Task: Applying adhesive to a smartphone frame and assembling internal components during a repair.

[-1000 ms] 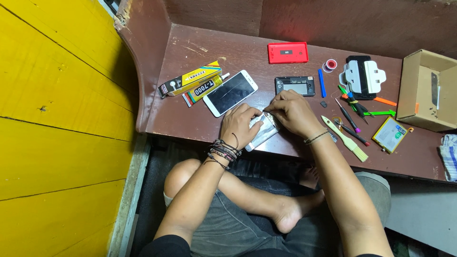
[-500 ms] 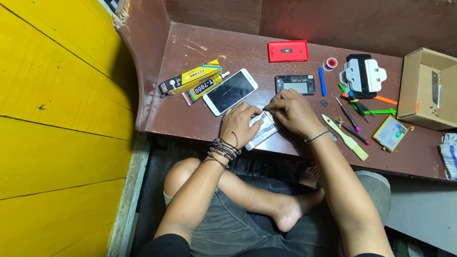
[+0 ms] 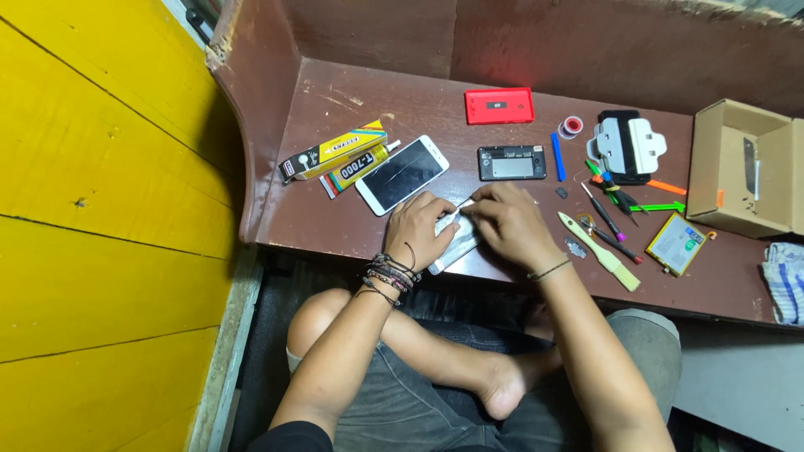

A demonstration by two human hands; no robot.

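Note:
My left hand (image 3: pixel 417 230) presses down on a silver phone body (image 3: pixel 459 247) lying near the front edge of the brown shelf (image 3: pixel 352 218). My right hand (image 3: pixel 508 222) pinches a thin metal tool (image 3: pixel 461 203) whose tip meets the phone body's top edge. Both hands cover most of the phone body. A white-framed phone screen (image 3: pixel 402 175) lies face up just beyond my left hand.
A glue tube and its yellow box (image 3: pixel 339 157) lie at left. Further back are a red case (image 3: pixel 499 105), a small black phone frame (image 3: pixel 512 162), a blue pry stick (image 3: pixel 558 156). To the right lie screwdrivers (image 3: pixel 605 213), a brush (image 3: pixel 600 251), a flat battery (image 3: pixel 677 243) and a cardboard box (image 3: pixel 741 170).

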